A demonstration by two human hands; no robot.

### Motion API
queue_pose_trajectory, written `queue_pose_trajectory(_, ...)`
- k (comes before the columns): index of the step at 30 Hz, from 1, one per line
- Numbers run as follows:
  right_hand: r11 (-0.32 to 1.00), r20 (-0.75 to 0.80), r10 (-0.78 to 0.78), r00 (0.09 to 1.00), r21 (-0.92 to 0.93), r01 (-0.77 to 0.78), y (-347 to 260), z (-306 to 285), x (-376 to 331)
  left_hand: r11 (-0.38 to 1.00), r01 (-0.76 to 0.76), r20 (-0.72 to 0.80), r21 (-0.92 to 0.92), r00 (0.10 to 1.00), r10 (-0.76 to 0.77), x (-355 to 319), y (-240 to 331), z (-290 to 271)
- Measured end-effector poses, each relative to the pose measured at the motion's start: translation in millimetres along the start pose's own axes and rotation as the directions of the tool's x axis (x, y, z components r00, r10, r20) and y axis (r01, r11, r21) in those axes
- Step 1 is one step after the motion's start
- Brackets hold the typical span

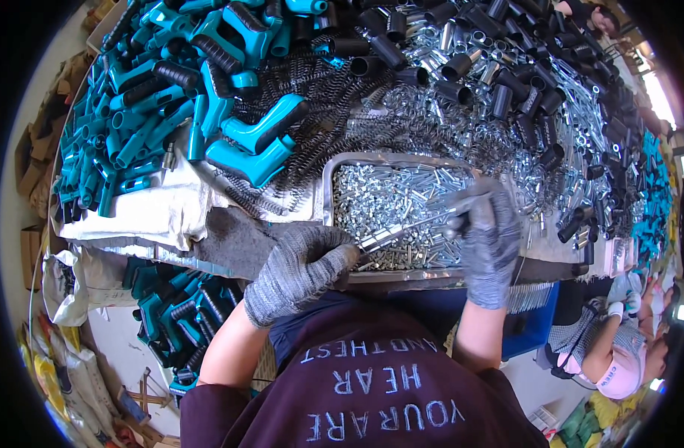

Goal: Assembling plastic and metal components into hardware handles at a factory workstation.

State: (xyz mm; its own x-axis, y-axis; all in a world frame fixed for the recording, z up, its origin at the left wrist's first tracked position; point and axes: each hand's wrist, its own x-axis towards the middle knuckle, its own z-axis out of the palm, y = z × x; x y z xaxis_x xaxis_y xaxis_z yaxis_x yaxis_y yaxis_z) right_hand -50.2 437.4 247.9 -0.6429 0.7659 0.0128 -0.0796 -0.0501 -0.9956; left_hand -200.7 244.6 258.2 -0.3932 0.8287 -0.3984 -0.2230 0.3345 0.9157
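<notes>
My left hand (304,269), in a grey knitted glove, is closed around a silver metal tube (383,238) that sticks out to the right past the thumb. From the tube's end a thin metal rod (429,219) runs toward my right hand (487,231). That hand wears a grey glove too, is somewhat blurred, and has its fingers closed at the rod's far end. Both hands are over the near part of a metal-rimmed tray (328,187) filled with small silver pins and fittings (372,194). Whatever lies inside the left fist is hidden.
Teal pistol-shaped handles (263,127) with black grips pile up at the left. Dark coil springs (301,89) lie behind the tray, black sleeves (498,101) and loose metal parts to the right. Below the bench are more teal handles (181,313) and a blue bin (539,328). Another person (610,351) sits at right.
</notes>
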Motion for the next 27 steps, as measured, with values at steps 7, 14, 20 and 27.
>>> queue_pose_trajectory(7, 0.993, 0.145, 0.049, 0.988, 0.099, -0.064, 17, 24, -12, 1.000, 0.008, 0.025, 0.018, 1.000, -0.008, 3, -6, 2)
queue_pose_trajectory(14, 0.999, 0.230, -0.004, 0.973, 0.047, -0.007, 22, 20, -12, 0.980, 0.142, 0.054, -0.140, 0.989, -0.136, 1, -5, -3)
queue_pose_trajectory(20, 0.999, 0.216, -0.007, 0.976, -0.046, 0.017, 13, 20, -11, 0.998, -0.029, -0.024, -0.050, 0.999, 0.028, -2, -7, -2)
queue_pose_trajectory(27, 0.989, 0.214, 0.024, 0.977, -0.147, 0.008, 10, 22, -12, 0.986, -0.065, -0.087, 0.154, 0.993, 0.079, -5, -1, -6)
